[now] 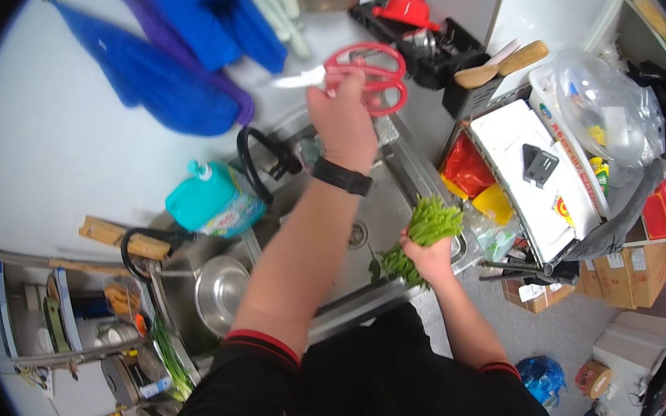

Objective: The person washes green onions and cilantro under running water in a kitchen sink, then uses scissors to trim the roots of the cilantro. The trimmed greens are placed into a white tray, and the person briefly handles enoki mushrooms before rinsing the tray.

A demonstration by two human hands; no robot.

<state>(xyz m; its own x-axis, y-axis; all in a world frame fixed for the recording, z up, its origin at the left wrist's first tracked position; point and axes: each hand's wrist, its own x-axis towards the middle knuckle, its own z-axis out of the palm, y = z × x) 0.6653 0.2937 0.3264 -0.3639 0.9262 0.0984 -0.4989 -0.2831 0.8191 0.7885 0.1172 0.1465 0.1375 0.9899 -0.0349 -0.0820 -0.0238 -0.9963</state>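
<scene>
My left hand (344, 105), with a black band on its wrist, is reached far forward and grips a pair of red-handled scissors (394, 96) by the handles. The blades point left and are blurred. Closer to me on the right, my right hand (430, 258) is closed around a bunch of green leafy stems (434, 221). Its cut-looking ends face away from me, and the leaves hang by the front rim of the stainless steel sink (392, 199). The sink's drain (358, 235) shows between my arms.
Left of the sink stand a turquoise detergent bottle (212, 198) and a steel bowl (221, 295). Blue cloths (157, 80) hang on the wall. A black rack (414, 40) holds a red bowl (407, 10). At right, a cart with a white top (513, 145) stands near cardboard boxes (636, 276).
</scene>
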